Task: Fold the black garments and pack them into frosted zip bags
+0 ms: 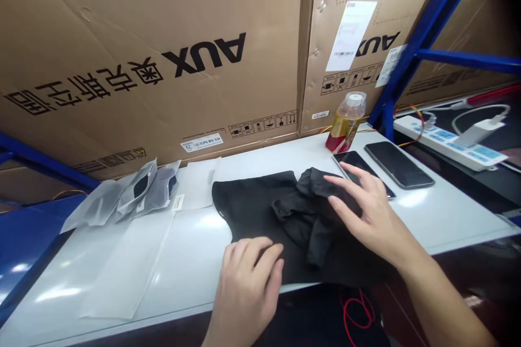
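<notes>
A black cloth garment [252, 200] lies spread on the white tabletop, with a crumpled black part [311, 222] bunched on top of it. My left hand [250, 276] rests at the garment's lower left edge, its fingers loosely bent and a little apart. Over the garment's right side is my right hand [366, 206], fingers stretched out and spread, near the bunched cloth. Neither hand grips anything visible. The garment's lower right part is partly hidden under my right hand and forearm.
Frosted plastic bags [138, 190], some holding dark items, lie at the left of the table [195, 249]. Two phones [399, 164] and a drink bottle [345, 124] are at the right, near a power strip [448, 141]. Large cartons [163, 11] stand behind.
</notes>
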The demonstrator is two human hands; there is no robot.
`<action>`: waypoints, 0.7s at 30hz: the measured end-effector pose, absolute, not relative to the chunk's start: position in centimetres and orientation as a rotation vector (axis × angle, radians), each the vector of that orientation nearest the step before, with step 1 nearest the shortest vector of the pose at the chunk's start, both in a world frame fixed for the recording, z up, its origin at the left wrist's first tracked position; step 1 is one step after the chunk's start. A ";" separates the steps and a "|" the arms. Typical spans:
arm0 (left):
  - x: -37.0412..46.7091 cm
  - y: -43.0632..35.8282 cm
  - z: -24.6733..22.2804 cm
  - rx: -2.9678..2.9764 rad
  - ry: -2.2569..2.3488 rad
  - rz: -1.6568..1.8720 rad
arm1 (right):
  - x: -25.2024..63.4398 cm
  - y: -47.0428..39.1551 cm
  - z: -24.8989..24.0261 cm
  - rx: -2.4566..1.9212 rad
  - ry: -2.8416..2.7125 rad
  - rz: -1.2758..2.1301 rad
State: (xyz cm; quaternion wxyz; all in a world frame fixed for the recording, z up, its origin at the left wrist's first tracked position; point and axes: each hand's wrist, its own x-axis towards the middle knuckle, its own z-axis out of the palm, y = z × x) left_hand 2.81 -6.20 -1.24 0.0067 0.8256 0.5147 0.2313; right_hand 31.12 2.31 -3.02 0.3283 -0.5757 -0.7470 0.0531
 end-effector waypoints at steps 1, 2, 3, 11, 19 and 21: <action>4.1 -5.1 -0.9 2.588 1.604 0.650 | 30.9 2.7 -2.9 -1.517 -2.016 0.098; 5.2 -4.0 -0.7 2.602 1.621 0.557 | 30.7 3.1 -2.8 -1.528 -2.073 0.077; 6.0 -2.8 -0.5 2.614 1.657 0.465 | 30.6 3.6 -2.6 -1.538 -2.112 0.087; 1.4 2.0 2.4 2.495 1.952 0.396 | 34.3 3.9 -1.5 -1.475 -1.333 0.664; 0.1 -2.2 2.1 2.508 1.850 0.572 | 37.0 -1.4 -5.1 -1.582 -1.733 0.289; 0.8 -4.1 0.9 2.578 1.570 0.401 | 36.5 -2.5 -4.9 -1.501 -1.934 0.195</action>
